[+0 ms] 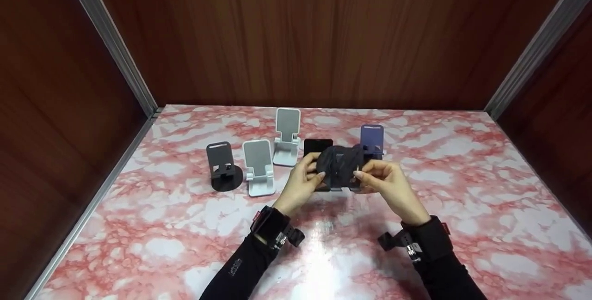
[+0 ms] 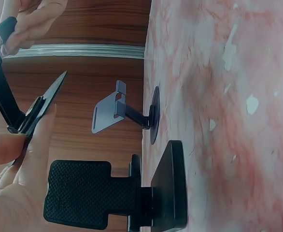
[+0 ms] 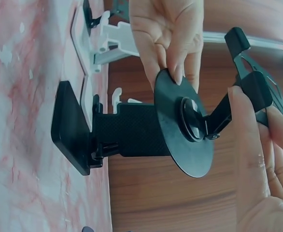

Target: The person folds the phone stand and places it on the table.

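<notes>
pink marble table [image 1: 462, 207], wood walls behind. left hand [image 1: 303, 182] and right hand [image 1: 391, 184] both pinch a black round-base phone stand [image 1: 340, 166] just above it; a loose grip could drop it onto the black stand [image 1: 317, 146] behind.

White print on the left sleeve [image 1: 235, 266] is too small to read.

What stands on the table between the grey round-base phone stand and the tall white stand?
In the head view, a shorter white stand stands between the grey round-base stand and the tall white stand.
</notes>
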`<action>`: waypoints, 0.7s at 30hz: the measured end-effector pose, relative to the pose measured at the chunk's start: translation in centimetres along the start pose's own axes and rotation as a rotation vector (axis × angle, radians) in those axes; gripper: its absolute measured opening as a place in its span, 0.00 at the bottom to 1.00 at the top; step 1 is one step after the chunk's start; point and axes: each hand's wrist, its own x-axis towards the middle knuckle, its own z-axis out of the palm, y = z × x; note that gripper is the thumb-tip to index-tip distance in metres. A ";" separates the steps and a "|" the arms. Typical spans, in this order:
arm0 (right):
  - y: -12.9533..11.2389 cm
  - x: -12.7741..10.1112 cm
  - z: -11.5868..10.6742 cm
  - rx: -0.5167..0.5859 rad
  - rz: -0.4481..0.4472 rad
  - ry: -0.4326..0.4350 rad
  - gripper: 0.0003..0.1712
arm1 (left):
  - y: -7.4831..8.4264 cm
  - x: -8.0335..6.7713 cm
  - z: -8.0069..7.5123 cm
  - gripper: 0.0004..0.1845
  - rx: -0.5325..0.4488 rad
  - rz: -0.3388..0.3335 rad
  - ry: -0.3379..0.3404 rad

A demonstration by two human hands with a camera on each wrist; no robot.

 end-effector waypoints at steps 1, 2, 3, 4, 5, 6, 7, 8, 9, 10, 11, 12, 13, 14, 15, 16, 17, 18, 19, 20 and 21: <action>0.0 0.0 0.0 0.004 0.004 -0.013 0.09 | 0.1 0.0 0.0 0.21 0.015 0.007 0.003; 0.0 0.0 -0.1 0.011 0.006 -0.029 0.08 | 0.1 0.0 0.0 0.21 0.025 0.012 0.006; 0.0 0.0 -0.1 0.017 0.010 -0.042 0.08 | 0.2 0.0 0.0 0.21 0.031 0.016 0.007; 0.1 0.0 -0.2 0.017 0.014 -0.054 0.07 | 0.2 0.0 0.0 0.20 0.043 0.023 0.010; 0.1 0.0 -0.3 0.024 0.020 -0.066 0.07 | 0.3 0.0 0.0 0.20 0.049 0.033 0.012; 0.2 0.0 -0.3 0.028 0.025 -0.077 0.07 | 0.5 -0.1 0.0 0.20 0.053 0.037 0.014; 0.2 0.0 -0.4 0.034 0.030 -0.086 0.06 | 0.7 -0.2 0.1 0.20 0.052 0.039 0.016; 0.2 0.0 -0.4 0.033 0.034 -0.093 0.06 | 1.1 -0.3 0.2 0.19 0.063 0.052 0.019; 0.3 0.0 -0.5 0.031 0.040 -0.098 0.06 | 1.4 -0.4 0.2 0.19 0.073 0.065 0.021; 0.3 0.0 -0.5 0.031 0.044 -0.102 0.06 | 1.8 -0.5 0.3 0.18 0.087 0.077 0.024; 0.3 0.0 -0.5 0.031 0.050 -0.105 0.06 | 2.2 -0.6 0.3 0.17 0.098 0.088 0.025; 0.4 0.0 -0.5 0.026 0.056 -0.105 0.06 | 2.5 -0.8 0.4 0.16 0.109 0.095 0.026; 0.4 0.0 -0.6 0.024 0.064 -0.104 0.06 | 2.9 -0.9 0.4 0.15 0.119 0.105 0.028; 0.4 0.0 -0.6 0.023 0.071 -0.104 0.06 | 2.8 -0.9 0.4 0.14 0.129 0.113 0.029; 0.4 0.1 -0.6 0.021 0.077 -0.107 0.06 | 2.6 -0.7 0.3 0.13 0.135 0.116 0.030; 0.4 0.1 -0.6 0.021 0.083 -0.111 0.06 | 2.3 -0.6 0.3 0.13 0.143 0.121 0.031; 0.5 0.1 -0.6 0.023 0.091 -0.114 0.06 | 1.9 -0.5 0.2 0.13 0.146 0.125 0.031; 0.5 0.1 -0.5 0.027 0.096 -0.118 0.06 | 1.6 -0.4 0.1 0.14 0.146 0.129 0.030; 0.5 0.1 -0.5 0.030 0.100 -0.122 0.06 | 1.2 -0.3 0.0 0.14 0.147 0.132 0.028; 0.5 0.1 -0.6 0.033 0.103 -0.128 0.06 | 0.7 -0.1 -0.1 0.14 0.146 0.133 0.025; 0.6 0.1 -0.6 0.038 0.106 -0.133 0.06 | 0.6 -0.1 -0.2 0.14 0.149 0.136 0.023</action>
